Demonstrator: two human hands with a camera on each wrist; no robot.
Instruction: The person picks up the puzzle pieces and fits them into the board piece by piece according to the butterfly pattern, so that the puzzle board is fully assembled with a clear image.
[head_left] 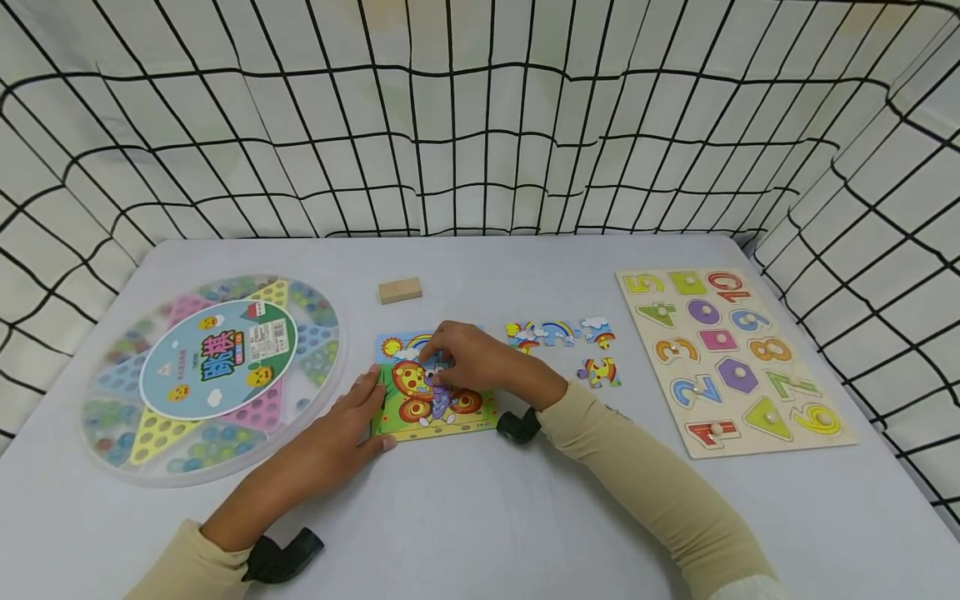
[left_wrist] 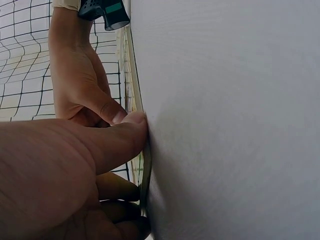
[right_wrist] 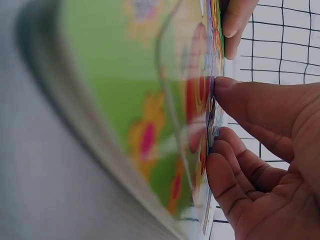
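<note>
A butterfly jigsaw puzzle board [head_left: 405, 429] lies on the table in the head view. My left hand [head_left: 333, 437] holds its near left corner, fingers along the left side and thumb at the front edge. Over the upper middle of the picture, my right hand [head_left: 472, 358] pinches a small puzzle piece [head_left: 437, 363] between thumb and fingers, right at the board's surface. The fingers hide part of this piece and of the upper right picture. In the right wrist view, the thumb [right_wrist: 235, 90] and curled fingers meet at the picture's face.
Several loose puzzle pieces [head_left: 558, 333] lie right of the board, one piece [head_left: 599, 372] nearer. A wooden block [head_left: 401, 290] sits behind it. A round Chinese checkers set [head_left: 217, 358] stands left, a wooden number-and-shape board [head_left: 720, 350] right. Black netting [head_left: 487, 133] surrounds the table.
</note>
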